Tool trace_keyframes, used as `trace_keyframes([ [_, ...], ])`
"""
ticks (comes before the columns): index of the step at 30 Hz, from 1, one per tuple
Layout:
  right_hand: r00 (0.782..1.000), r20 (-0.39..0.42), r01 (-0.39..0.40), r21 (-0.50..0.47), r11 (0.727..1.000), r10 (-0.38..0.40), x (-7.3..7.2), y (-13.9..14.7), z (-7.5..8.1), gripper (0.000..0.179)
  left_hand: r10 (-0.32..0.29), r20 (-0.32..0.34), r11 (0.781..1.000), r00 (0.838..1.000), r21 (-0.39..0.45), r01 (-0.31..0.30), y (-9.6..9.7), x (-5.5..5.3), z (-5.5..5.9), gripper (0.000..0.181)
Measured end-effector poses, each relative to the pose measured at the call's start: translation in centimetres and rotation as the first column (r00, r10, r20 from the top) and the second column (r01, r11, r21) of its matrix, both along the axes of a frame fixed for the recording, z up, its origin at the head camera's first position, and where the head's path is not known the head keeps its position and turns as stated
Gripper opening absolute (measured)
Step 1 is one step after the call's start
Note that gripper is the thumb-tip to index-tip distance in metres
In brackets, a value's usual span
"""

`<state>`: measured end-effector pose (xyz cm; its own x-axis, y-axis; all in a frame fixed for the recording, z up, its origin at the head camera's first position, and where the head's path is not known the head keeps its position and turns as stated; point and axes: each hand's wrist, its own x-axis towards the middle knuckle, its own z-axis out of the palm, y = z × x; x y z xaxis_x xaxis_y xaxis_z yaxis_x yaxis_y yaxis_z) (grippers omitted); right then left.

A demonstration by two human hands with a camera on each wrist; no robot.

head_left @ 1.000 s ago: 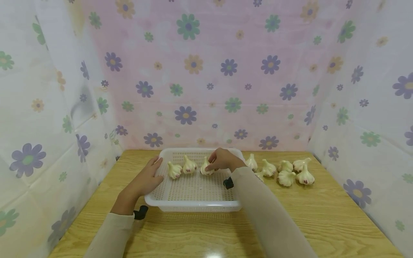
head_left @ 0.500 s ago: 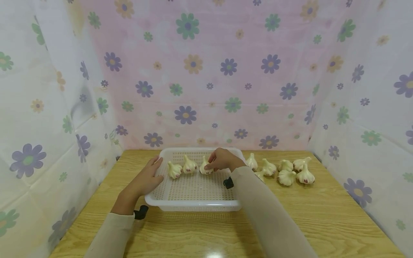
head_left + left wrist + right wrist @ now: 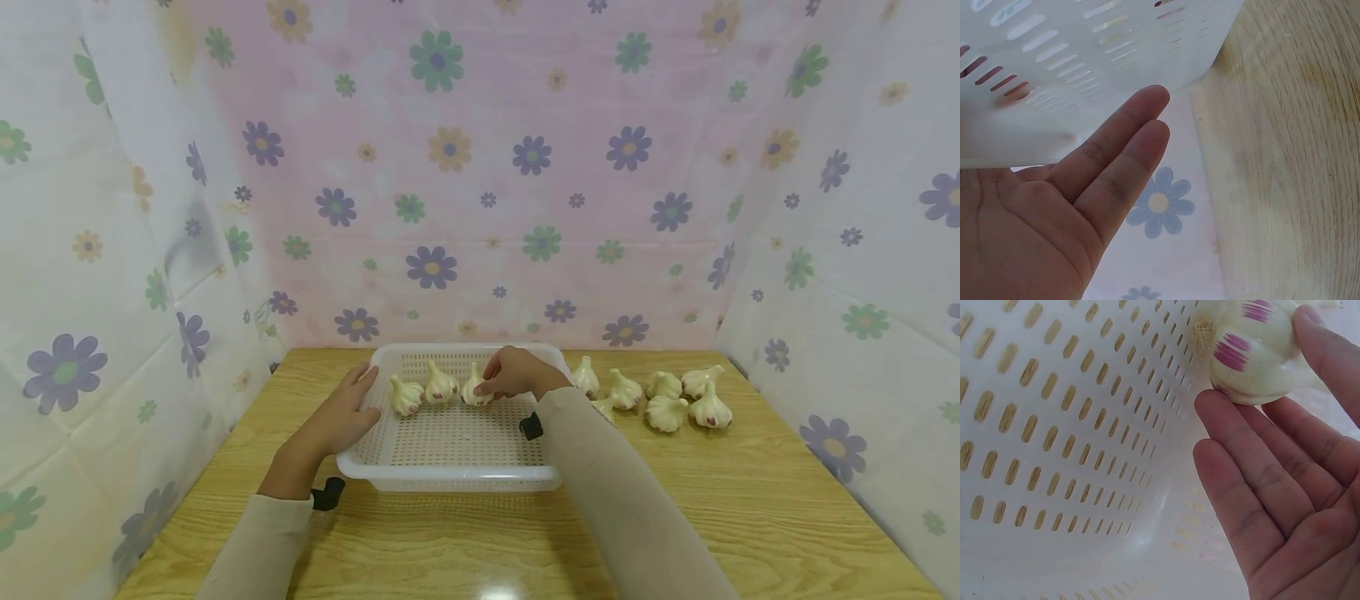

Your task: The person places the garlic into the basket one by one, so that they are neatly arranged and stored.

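Note:
In the head view, my right hand reaches into a white plastic basket and pinches a garlic bulb between thumb and fingertips. Up close in the right wrist view, that garlic bulb shows purple streaks and a tuft of roots beside the slotted basket floor. Two more garlic bulbs, one at the left and another beside it, sit inside the basket. My left hand rests at the basket's left rim; the left wrist view shows its fingers straight along the outside wall.
Several garlic bulbs lie on the wooden table right of the basket, some close to its right side and partly behind my sleeve. Flower-patterned cloth encloses the table at the back and both sides.
My right hand and the pinched garlic bulb have shifted very slightly left, towards the two other bulbs. My left hand and the basket stay in place.

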<state>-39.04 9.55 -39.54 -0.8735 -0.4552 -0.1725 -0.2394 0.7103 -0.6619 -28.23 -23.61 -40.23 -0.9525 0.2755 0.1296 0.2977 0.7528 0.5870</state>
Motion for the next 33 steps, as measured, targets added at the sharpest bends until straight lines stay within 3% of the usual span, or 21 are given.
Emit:
trace_keyframes([
  [14, 1.0, 0.007, -0.007, 0.0, 1.0, 0.007, 0.1, 0.1, 0.1, 0.038, 0.0, 0.005, 1.0, 1.0, 0.009, 0.0, 0.0, 0.0, 0.0, 0.077],
  [22, 0.999, -0.046, 0.01, 0.059, 0.998, -0.007, 0.1, 0.1, 0.4, 0.041, 0.007, 0.008, 1.0, 1.0, -0.005, -0.007, -0.1, -0.1, -0.1, 0.077],
  [33, 0.994, -0.102, 0.045, 0.008, 0.999, -0.044, 0.3, 0.4, 1.7, 0.045, 0.005, -0.011, 1.0, 1.0, -0.003, -0.005, -0.1, -0.2, -0.2, 0.076],
])
